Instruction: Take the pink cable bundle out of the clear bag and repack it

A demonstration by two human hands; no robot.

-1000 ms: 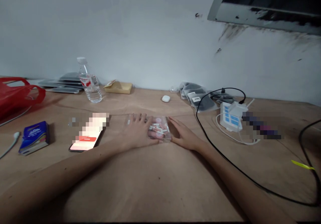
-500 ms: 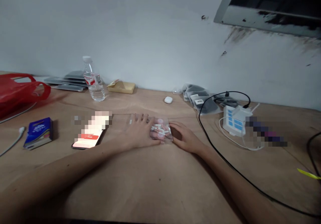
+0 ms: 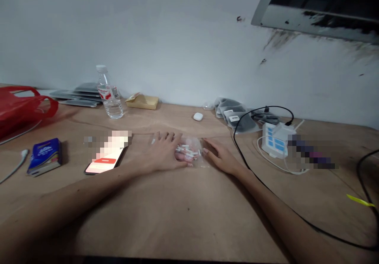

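A clear plastic bag point(image 3: 194, 147) with several small white and pink pieces lies flat on the wooden table. Across its left part rests my left hand point(image 3: 166, 151), palm down with fingers spread. My right hand point(image 3: 218, 156) is at the bag's right edge, fingers apart and slightly curved, with nothing visible gripped in it. Left of my left hand lies a phone point(image 3: 108, 155) with a lit screen, partly pixelated.
A water bottle point(image 3: 111, 98), an open cardboard box point(image 3: 143, 102), a white case point(image 3: 198, 117) and grey packets point(image 3: 239, 120) stand behind. A blue tissue pack point(image 3: 45, 155) lies left; a white power strip point(image 3: 274, 141) and black cable point(image 3: 266, 188) are right.
My right hand has come slightly away from the pieces, and the bag's right part now shows flatter and wider. The small pieces have shifted a little. My left hand stays nearly in place.
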